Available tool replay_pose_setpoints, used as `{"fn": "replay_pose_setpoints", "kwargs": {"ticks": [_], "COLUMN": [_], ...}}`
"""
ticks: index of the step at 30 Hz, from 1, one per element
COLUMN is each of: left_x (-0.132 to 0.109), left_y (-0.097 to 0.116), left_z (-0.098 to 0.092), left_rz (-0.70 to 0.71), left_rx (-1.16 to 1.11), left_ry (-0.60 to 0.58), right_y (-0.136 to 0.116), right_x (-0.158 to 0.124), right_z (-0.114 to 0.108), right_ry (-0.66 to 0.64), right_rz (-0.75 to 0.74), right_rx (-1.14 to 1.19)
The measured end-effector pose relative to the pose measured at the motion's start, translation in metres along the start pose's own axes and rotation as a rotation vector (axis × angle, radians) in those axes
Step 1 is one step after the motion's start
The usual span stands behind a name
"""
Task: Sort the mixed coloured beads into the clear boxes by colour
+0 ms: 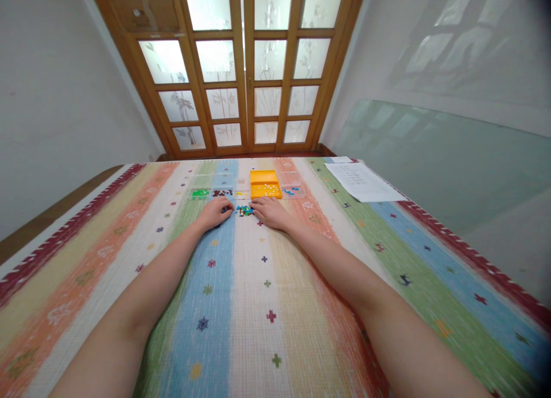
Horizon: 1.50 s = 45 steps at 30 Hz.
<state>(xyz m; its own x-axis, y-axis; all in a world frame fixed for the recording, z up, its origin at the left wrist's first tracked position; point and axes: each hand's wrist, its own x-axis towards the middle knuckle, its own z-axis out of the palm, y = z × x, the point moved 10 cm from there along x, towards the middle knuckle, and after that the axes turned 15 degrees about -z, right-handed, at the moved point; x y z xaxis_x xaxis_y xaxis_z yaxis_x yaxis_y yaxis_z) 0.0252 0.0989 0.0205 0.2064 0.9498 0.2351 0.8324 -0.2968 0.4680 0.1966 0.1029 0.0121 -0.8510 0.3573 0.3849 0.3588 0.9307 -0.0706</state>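
Note:
A small pile of mixed green, blue and dark pieces (245, 211) lies on the striped cloth between my two hands. My left hand (217, 212) rests at the left of the pile, its fingers curled and the thumb close to the index; anything pinched there is too small to name. My right hand (271, 211) lies palm down at the right edge of the pile, fingers stretched toward the pieces. Just behind the hands stand a box of green pieces (200, 193), a box of dark red-brown pieces (222, 193) and an opened orange box (266, 177) holding white pieces.
Blue pieces (293, 191) lie in a clear box right of the orange one. A few yellow pieces (241, 195) sit in another clear box. Printed paper (364, 181) lies at the table's back right. Beyond the striped tablecloth (253, 329) stand glazed wooden doors (245, 99).

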Motion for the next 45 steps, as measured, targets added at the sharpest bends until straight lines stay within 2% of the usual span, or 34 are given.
{"fn": "replay_pose_setpoints", "kwargs": {"ticks": [12,28,37,45], "left_x": [0.0,0.0,0.0,0.0], "left_y": [-0.001,-0.001,-0.001,-0.002], "left_z": [0.001,0.001,0.0,0.002], "left_rz": [-0.014,0.007,0.012,0.011], "left_rx": [0.01,0.031,-0.002,0.021], "left_ry": [0.004,0.017,0.022,0.02], "right_y": [-0.003,0.001,-0.013,-0.008], "right_x": [0.007,0.005,0.008,0.01], "right_z": [0.005,0.006,0.006,0.009], "right_ry": [-0.032,0.017,-0.097,-0.031], "right_rz": [-0.023,0.006,-0.019,0.007], "right_rx": [0.014,0.019,0.015,0.021]}}
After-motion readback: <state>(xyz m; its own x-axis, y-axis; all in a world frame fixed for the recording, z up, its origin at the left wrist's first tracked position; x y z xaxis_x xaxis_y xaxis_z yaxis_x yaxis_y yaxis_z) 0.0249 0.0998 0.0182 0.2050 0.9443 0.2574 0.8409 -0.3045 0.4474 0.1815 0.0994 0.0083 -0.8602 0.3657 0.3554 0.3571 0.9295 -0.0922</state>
